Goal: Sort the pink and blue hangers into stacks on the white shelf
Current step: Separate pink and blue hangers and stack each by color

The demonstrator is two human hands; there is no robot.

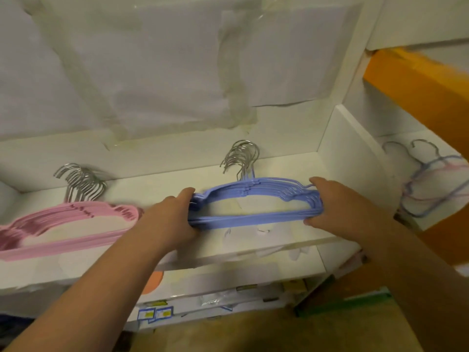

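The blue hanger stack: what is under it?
The white shelf shows through the blue hanger stack. Both hands grip its ends, so what lies beneath those ends is covered.

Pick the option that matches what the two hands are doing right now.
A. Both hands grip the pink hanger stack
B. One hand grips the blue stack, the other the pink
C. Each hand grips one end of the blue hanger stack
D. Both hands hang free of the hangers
C: the left hand grips the left end of the blue hanger stack and the right hand its right end, while the pink hanger stack lies untouched further left on the white shelf.
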